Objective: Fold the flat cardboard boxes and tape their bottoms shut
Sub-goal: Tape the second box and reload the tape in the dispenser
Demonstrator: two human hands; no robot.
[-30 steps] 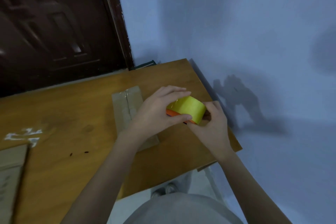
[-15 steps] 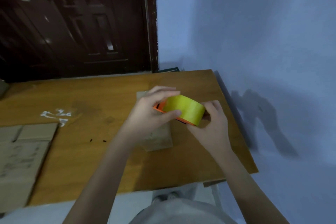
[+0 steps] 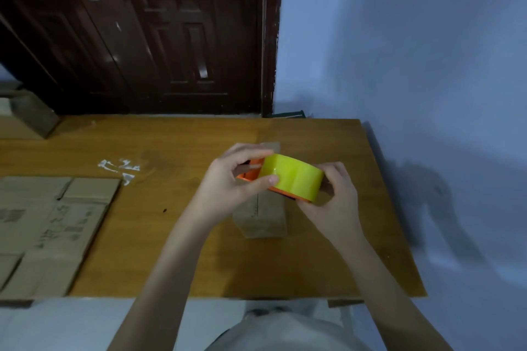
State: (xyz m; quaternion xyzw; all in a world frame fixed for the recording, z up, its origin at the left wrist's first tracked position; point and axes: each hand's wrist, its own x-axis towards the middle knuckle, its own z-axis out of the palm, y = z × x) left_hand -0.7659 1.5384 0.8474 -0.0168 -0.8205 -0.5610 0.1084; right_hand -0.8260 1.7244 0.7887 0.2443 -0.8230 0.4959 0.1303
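Note:
Both my hands hold a yellow tape roll point(image 3: 293, 177) on an orange dispenser point(image 3: 248, 175) above the table. My left hand point(image 3: 236, 185) grips its left side, thumb on the yellow face. My right hand point(image 3: 333, 196) grips the right side. Under them stands a small folded cardboard box point(image 3: 265, 215), its top seam running toward me, partly hidden by the hands and the tape. A flat cardboard box point(image 3: 48, 225) lies at the table's left, hanging over the front edge.
The wooden table point(image 3: 171, 251) ends at a blue wall on the right. White tape scraps point(image 3: 119, 167) stick to the tabletop. Another cardboard box point(image 3: 31, 114) stands at the far left. A dark wooden door point(image 3: 142, 31) is behind the table.
The view has swung left and squared up to the table, revealing more of the flat cardboard. My hands keep their hold on the tape roll above the small box.

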